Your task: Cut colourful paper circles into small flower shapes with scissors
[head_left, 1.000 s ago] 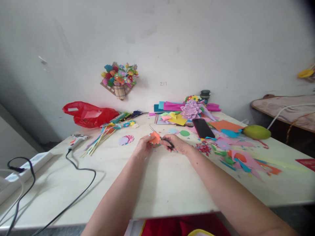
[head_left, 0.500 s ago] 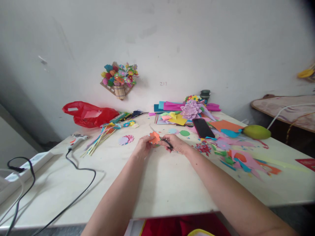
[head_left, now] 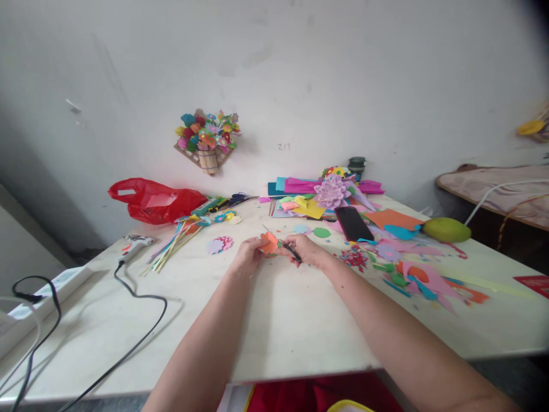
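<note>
My left hand (head_left: 247,256) pinches a small orange paper flower (head_left: 270,242) above the middle of the white table (head_left: 274,326). My right hand (head_left: 309,250) is closed round black-handled scissors (head_left: 286,246), whose blades cross the orange flower and point up and to the left. Both hands hover close together, just over the tabletop. A cut pink and white paper flower (head_left: 219,244) lies to the left of my left hand.
A red plastic bag (head_left: 156,199), paper flowers on sticks (head_left: 178,236) and a glue gun (head_left: 135,246) with a black cord (head_left: 137,297) sit at the left. Coloured paper sheets, a purple paper flower (head_left: 332,192), a black phone (head_left: 352,222), paper scraps (head_left: 422,280) and a green fruit (head_left: 446,230) lie at the right.
The scissor blades have swung slightly and closed a little on the orange flower. Both hands stay in the same spot.
</note>
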`<action>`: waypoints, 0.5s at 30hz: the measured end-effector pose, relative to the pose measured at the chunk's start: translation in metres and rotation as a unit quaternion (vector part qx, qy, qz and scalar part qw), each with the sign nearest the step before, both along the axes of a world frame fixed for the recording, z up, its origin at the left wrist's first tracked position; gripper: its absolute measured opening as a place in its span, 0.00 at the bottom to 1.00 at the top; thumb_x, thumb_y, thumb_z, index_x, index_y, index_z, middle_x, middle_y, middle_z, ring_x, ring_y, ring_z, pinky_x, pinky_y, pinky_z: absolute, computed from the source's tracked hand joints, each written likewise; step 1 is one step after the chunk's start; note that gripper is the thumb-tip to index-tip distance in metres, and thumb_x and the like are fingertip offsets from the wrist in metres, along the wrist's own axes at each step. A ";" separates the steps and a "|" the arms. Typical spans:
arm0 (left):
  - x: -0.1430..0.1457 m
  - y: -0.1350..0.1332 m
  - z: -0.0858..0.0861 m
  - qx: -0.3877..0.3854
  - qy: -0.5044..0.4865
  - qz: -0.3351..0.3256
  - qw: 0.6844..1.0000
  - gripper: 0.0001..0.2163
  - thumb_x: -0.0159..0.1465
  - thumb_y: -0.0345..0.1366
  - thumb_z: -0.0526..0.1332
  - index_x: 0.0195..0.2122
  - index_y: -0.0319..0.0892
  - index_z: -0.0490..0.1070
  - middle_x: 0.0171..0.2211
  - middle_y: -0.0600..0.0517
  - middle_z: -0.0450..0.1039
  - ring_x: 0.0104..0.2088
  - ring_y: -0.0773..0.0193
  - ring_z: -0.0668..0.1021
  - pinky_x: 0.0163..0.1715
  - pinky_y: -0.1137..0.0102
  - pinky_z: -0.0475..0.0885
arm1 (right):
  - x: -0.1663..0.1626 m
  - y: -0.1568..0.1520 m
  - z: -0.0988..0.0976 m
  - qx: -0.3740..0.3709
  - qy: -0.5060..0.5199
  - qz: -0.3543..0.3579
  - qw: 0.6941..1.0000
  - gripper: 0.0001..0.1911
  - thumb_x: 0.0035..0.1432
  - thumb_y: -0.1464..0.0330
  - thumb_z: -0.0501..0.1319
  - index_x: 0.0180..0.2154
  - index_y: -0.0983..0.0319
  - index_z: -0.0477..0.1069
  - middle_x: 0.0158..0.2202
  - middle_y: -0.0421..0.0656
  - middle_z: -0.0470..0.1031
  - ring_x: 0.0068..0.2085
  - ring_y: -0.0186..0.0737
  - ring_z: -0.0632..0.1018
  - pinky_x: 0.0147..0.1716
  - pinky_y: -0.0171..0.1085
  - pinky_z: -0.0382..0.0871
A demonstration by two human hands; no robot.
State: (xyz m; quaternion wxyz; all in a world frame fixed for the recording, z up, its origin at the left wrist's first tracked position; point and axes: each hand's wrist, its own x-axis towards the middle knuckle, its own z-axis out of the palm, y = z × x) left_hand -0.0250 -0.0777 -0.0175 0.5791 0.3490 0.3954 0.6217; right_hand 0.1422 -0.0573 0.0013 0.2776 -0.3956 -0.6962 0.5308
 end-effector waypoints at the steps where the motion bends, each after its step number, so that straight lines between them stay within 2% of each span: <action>1: 0.000 0.000 0.001 -0.003 0.001 0.005 1.000 0.03 0.44 0.25 0.64 0.21 0.35 0.71 0.22 0.49 0.74 0.22 0.66 0.74 0.25 0.71 0.70 | 0.000 0.000 0.000 0.000 -0.001 -0.005 1.000 0.15 0.44 0.65 0.69 0.24 0.63 0.63 0.11 0.32 0.63 0.12 0.26 0.62 0.10 0.27 0.58; 7: -0.001 -0.001 0.000 0.003 0.034 0.014 0.999 0.05 0.41 0.26 0.67 0.17 0.36 0.70 0.18 0.50 0.72 0.20 0.67 0.73 0.23 0.72 0.68 | 0.004 0.005 0.000 -0.010 0.033 -0.053 0.998 0.14 0.44 0.66 0.69 0.27 0.64 0.65 0.13 0.34 0.64 0.13 0.26 0.63 0.12 0.27 0.57; 11: -0.002 -0.001 -0.003 0.008 0.067 -0.006 0.998 0.07 0.40 0.28 0.68 0.17 0.37 0.69 0.17 0.51 0.71 0.20 0.66 0.73 0.23 0.71 0.67 | 0.008 0.011 -0.001 0.003 0.071 -0.094 0.993 0.16 0.42 0.66 0.69 0.31 0.64 0.66 0.19 0.37 0.70 0.15 0.28 0.67 0.12 0.27 0.52; 15: -0.001 -0.003 -0.002 0.011 0.104 -0.031 0.994 0.08 0.41 0.31 0.69 0.17 0.37 0.69 0.17 0.51 0.71 0.18 0.66 0.72 0.21 0.72 0.63 | 0.009 0.014 -0.003 0.011 0.131 -0.097 0.986 0.20 0.38 0.68 0.69 0.35 0.63 0.66 0.19 0.35 0.69 0.19 0.31 0.70 0.14 0.27 0.52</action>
